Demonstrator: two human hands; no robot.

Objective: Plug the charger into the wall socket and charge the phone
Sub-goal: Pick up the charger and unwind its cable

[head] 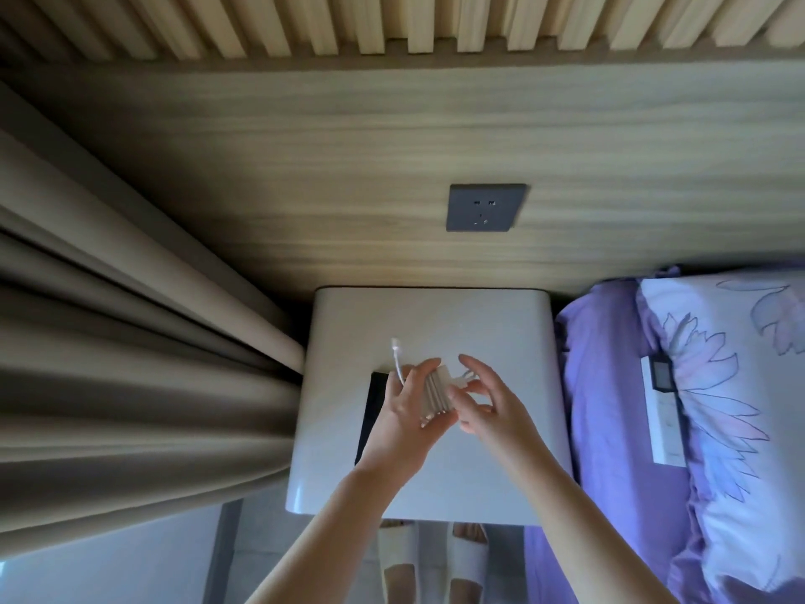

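My left hand (403,405) holds a coiled white charger cable (435,396) above the white bedside table (479,324). One cable end with its connector (395,344) sticks up past my thumb. My right hand (483,401) touches the right side of the coil, fingers spread and pinching a strand. A dark phone (370,411) lies flat on the table's left part, mostly hidden under my left hand. The grey wall socket (485,207) sits in the wooden wall panel above the table, with nothing plugged in. The charger's plug block is not visible.
Beige curtains (130,342) hang at the left, close to the table. A bed with purple sheets and a flowered pillow (718,385) lies at the right, with a white remote control (662,411) on it. My feet in white slippers (431,560) show below the table.
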